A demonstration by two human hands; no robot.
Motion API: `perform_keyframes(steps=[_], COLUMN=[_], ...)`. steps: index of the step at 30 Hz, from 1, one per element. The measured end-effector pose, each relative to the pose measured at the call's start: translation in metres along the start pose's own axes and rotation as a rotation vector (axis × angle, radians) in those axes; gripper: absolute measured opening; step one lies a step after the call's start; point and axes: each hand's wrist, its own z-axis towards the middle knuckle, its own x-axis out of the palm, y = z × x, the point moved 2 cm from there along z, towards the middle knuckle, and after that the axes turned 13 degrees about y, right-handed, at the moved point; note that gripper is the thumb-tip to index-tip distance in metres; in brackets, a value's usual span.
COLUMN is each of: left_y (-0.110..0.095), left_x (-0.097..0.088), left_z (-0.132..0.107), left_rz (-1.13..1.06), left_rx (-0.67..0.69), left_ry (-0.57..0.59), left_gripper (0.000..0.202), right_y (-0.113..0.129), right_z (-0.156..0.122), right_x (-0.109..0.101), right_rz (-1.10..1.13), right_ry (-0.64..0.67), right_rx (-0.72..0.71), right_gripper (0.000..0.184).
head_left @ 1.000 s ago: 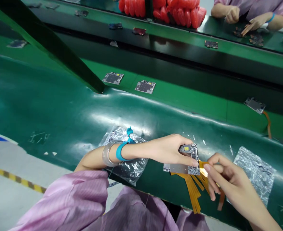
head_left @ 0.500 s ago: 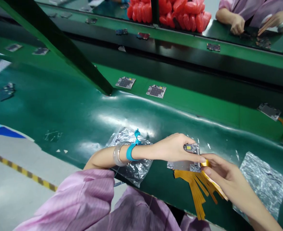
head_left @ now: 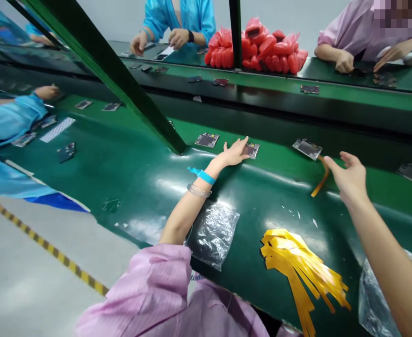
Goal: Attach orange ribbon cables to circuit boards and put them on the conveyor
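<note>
My left hand (head_left: 236,152), a blue band around its wrist, reaches onto the green belt with fingers spread. It touches a small circuit board (head_left: 252,150) and covers its left part. To the right, my right hand (head_left: 350,175) is open in the air, thumb and fingers apart, holding nothing. Close to its thumb lies another circuit board (head_left: 308,148) with an orange flex cable (head_left: 321,180) trailing from its right end. Several orange flex cables (head_left: 293,250) lie fanned in a bundle on the green mat near my body.
A clear plastic bag (head_left: 214,234) lies below my left forearm, another bag (head_left: 377,292) beneath my right. More boards (head_left: 207,139) sit along the belt. A slanted green post (head_left: 121,89) stands at left. Red wrapped bundles (head_left: 258,49) and co-workers' hands (head_left: 179,38) are across the line.
The board I held in both hands now lies on the belt with its orange cable, released. My left hand has moved up to another board; my right hand has left the cable bundle.
</note>
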Motion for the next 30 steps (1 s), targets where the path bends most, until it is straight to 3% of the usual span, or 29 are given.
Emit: perform_keyframes(steps=[2, 4, 5, 7, 8, 9, 11, 14, 21, 24, 27, 28, 30], left_y=[0.005, 0.003, 0.001, -0.006, -0.011, -0.018, -0.032, -0.057, -0.101, -0.116, -0.131, -0.136, -0.142], left_x=[-0.001, -0.003, -0.004, -0.006, -0.007, -0.008, -0.011, -0.013, -0.002, 0.008, 0.019, 0.022, 0.027], left_z=[0.003, 0.003, 0.002, 0.000, -0.003, -0.006, -0.015, -0.032, -0.066, -0.080, -0.096, -0.100, -0.107], left_rz=[0.019, 0.034, 0.035, 0.027, 0.014, -0.013, -0.119, -0.344, -0.584, -0.676, -0.766, -0.765, -0.725], left_rx=[-0.011, -0.024, -0.026, -0.020, -0.011, 0.006, 0.066, 0.201, 0.350, 0.367, 0.396, 0.401, 0.401], left_ry=[-0.014, -0.059, -0.084, -0.129, -0.161, -0.202, -0.293, -0.332, -0.108, 0.017, 0.165, 0.210, 0.267], left_gripper=[0.070, 0.066, 0.059, 0.036, 0.025, 0.018, 0.015, 0.027, 0.035, 0.035, 0.026, 0.023, 0.020], right_y=[-0.003, -0.003, -0.002, 0.001, 0.002, 0.002, 0.001, -0.004, -0.001, 0.005, 0.011, 0.013, 0.014], right_z=[-0.016, -0.050, -0.070, -0.111, -0.130, -0.145, -0.163, -0.167, -0.156, -0.155, -0.155, -0.156, -0.156], right_x=[0.001, 0.008, 0.014, 0.029, 0.034, 0.039, 0.045, 0.053, 0.053, 0.037, 0.015, 0.011, 0.008], right_rz=[-0.096, -0.141, -0.149, -0.183, -0.237, -0.281, -0.360, -0.435, -0.396, -0.273, -0.060, -0.018, -0.014], right_ry=[-0.052, 0.067, 0.194, 0.642, 0.798, 0.896, 0.969, 0.983, 0.945, 0.747, 0.452, 0.412, 0.465], right_rx=[-0.042, -0.096, -0.119, -0.161, -0.168, -0.190, -0.236, -0.289, -0.290, -0.244, -0.071, -0.016, 0.055], right_gripper=[0.039, 0.029, 0.023, 0.016, 0.013, 0.009, 0.003, 0.009, 0.021, 0.020, 0.022, 0.024, 0.026])
